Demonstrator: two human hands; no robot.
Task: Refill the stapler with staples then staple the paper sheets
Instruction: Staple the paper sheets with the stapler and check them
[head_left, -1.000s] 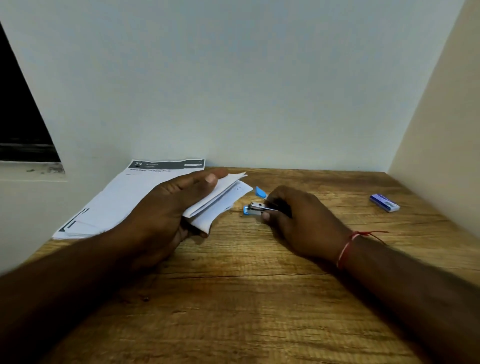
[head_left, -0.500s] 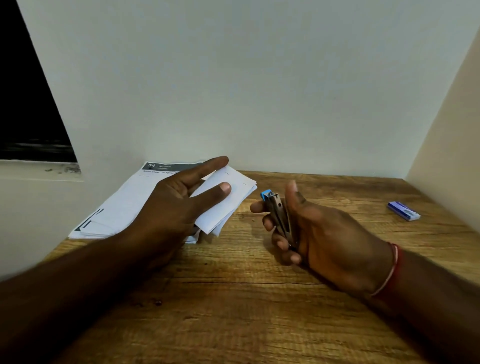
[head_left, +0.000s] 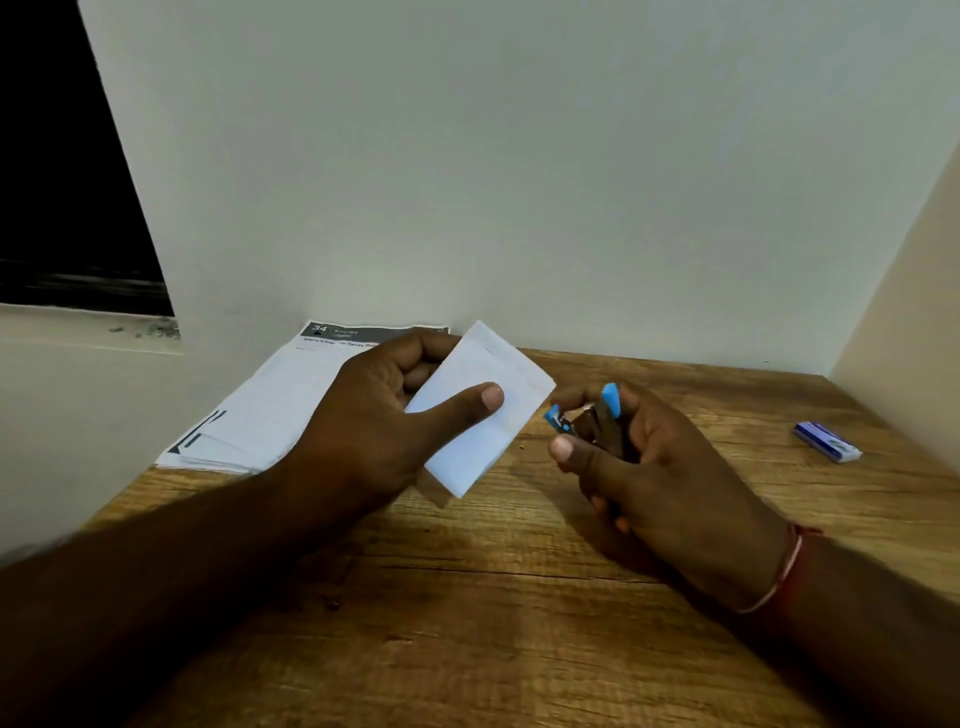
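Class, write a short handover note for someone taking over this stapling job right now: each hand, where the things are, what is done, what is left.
Left hand: holds the folded paper sheets above the wooden table.
Right hand: grips the blue stapler, its nose toward the sheets.
Staple box: far right on the table. Printed paper stack: back left.
Done: cannot tell if refilled.
Left: staple the sheets.

Wooden table (head_left: 467, 623) with printed sheets (head_left: 270, 410), staple box (head_left: 827, 441).

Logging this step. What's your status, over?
Left hand grips folded sheets. Right hand holds stapler, mouth toward sheets, apart. Nothing between.
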